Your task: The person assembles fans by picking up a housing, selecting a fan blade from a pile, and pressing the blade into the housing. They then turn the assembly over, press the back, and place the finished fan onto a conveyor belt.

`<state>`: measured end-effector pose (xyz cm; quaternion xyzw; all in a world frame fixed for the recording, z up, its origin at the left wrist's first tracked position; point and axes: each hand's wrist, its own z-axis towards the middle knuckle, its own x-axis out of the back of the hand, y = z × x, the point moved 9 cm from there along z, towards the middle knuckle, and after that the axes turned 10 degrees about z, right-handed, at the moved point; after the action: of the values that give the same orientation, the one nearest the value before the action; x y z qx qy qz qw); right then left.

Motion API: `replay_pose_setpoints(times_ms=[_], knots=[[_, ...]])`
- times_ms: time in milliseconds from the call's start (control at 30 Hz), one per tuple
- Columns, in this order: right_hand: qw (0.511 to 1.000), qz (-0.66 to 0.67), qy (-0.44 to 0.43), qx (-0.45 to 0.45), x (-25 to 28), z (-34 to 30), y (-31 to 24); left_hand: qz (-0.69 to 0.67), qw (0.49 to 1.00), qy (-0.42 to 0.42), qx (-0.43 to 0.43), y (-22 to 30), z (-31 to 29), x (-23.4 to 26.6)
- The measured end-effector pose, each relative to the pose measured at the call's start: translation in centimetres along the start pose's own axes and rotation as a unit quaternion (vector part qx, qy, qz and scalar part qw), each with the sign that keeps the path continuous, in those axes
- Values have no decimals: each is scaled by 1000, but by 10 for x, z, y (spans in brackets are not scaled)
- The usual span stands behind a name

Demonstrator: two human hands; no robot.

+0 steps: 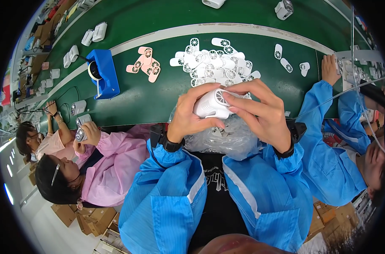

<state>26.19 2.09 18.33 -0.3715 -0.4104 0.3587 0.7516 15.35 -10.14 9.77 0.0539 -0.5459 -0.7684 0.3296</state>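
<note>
My left hand (186,113) is closed around a white plastic housing (207,106) with ribbed sides, held above the table's near edge. A round spoked grille shows on the housing's upper end. From the other side my right hand (264,109) grips that end, its fingers bent over the grille and the rim. What lies under those fingertips is partly hidden. Just beyond both hands spreads a heap of white flat covers (215,63) with spoked round grilles. Below the hands rests a see-through plastic bag (226,137) with similar pieces inside.
A small pile of pink covers (147,63) lies left of the white heap, beside a blue tape dispenser (105,76). Several loose white covers (286,64) lie to the right. Farther back, white housings (100,31) stand on the green surface. Co-workers sit on both sides.
</note>
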Motion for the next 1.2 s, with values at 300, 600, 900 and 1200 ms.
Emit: replay_pose_setpoints(times_ms=[300, 600, 900, 1200], knots=[[999, -8, -42, 7, -9, 3, 9, -78, 991, 63, 91, -7, 2, 0], [999, 13, 50, 2, -25, -23, 46, -126, 963, 10, 240, -21, 8, -20], [997, 49, 56, 9, -31, -25, 38, -132, 979, 151, -26, 13, 10, 0], [998, -3, 44, 37, -30, -27, 25, -186, 960, 210, -2, 22, 9, 3]])
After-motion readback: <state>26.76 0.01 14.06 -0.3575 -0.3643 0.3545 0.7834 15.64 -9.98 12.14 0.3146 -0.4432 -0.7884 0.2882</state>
